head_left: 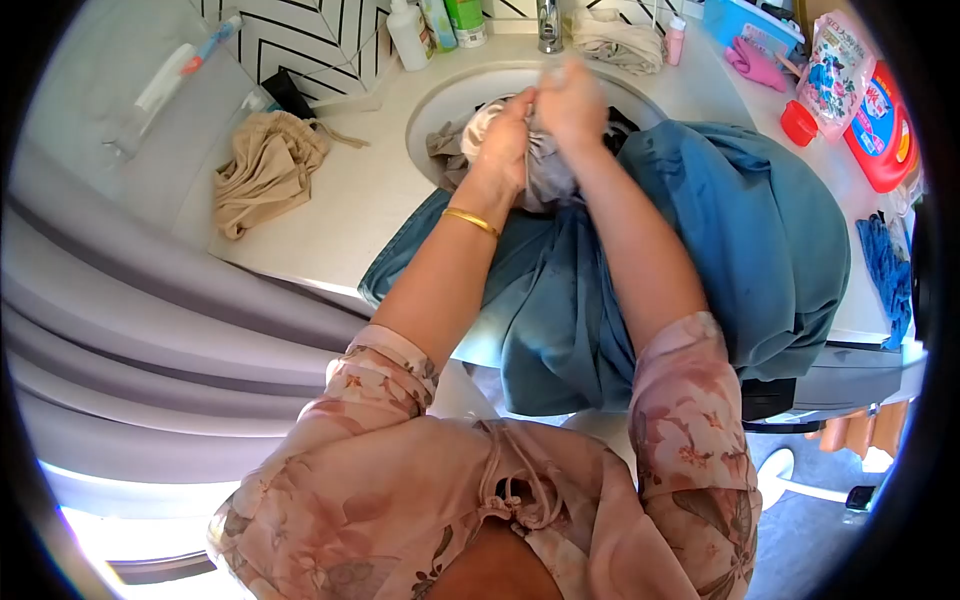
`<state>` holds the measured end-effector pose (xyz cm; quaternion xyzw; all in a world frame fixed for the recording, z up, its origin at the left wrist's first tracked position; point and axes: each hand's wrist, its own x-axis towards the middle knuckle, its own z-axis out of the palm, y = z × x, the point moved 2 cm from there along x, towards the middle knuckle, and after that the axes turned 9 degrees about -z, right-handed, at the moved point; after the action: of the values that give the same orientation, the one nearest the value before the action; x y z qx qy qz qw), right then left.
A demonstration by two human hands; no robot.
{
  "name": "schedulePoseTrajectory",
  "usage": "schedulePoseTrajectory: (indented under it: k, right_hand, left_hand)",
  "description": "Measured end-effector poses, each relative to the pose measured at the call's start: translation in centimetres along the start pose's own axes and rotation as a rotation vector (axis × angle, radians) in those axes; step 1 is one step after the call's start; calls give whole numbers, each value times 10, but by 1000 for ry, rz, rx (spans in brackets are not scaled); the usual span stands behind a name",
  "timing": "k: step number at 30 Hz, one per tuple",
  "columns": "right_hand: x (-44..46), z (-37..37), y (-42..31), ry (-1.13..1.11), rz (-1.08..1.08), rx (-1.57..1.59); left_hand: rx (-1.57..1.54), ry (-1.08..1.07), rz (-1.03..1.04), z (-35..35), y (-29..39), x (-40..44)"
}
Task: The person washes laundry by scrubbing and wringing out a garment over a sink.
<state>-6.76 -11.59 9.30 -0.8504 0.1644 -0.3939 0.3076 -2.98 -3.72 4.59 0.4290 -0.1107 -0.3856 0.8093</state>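
Observation:
Over the sink (425,105), my left hand (505,145) is closed on a pale grey garment (547,172) with a cream part bunched beside the fingers. Close against it, my right hand (573,108) is a fist on the same garment, slightly blurred by motion. The cloth hangs bunched below both hands, and its full shape is hidden. Other clothes, dark and grey-brown (445,145), lie in the sink under the hands. A large teal cloth (740,210) drapes from the sink over the counter's front edge, beneath my forearms.
Beige drawstring trousers (268,170) lie on the counter left of the sink. The faucet (550,28) stands behind it, with bottles (408,35) to its left and a folded cloth (618,45) to its right. A red detergent bottle (882,130) and blue basket (750,25) are at right.

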Motion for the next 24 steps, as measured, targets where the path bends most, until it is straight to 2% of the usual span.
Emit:
schedulePoseTrajectory:
  k: [1, 3, 4, 7, 11, 12, 15, 16, 18, 20, 22, 24]
  right_hand:
    - [4, -1, 16, 22, -8, 55]
    - [11, 8, 57, 67, -11, 159]
    - [15, 9, 65, -71, 150, 289]
    - [17, -15, 54, -377, 80, 887]
    - [-1, -23, 31, -899, -27, 866]
    - [3, -14, 40, -998, 64, 851]
    - [22, -24, 56, -703, 170, 899]
    - [17, -24, 55, -352, 273, 931]
    - [18, -9, 58, -264, 329, 1052]
    - [17, 9, 58, -183, 389, 1107]
    - [6, 9, 32, -120, 107, 680]
    - [-16, 32, 7, -88, -244, 372]
  left_hand:
    - [-164, -115, -146, 13, -1, -5]
    - [-132, -131, -89, 9, 0, 0]
    - [-119, -138, -62, 8, 2, -1]
    - [-163, -133, 46, 5, 25, -18]
    - [-95, 52, 71, -8, 32, -20]
    - [-65, 87, 52, -16, 31, -14]
    - [2, 195, -16, -38, 27, 6]
    - [6, 236, -43, -37, 24, 7]
    - [-80, 244, -136, -30, 17, 6]
    - [-181, 325, -86, -35, 13, 12]
    - [-354, 337, -25, -36, 13, 10]
    - [-294, 106, 63, -36, 12, 1]
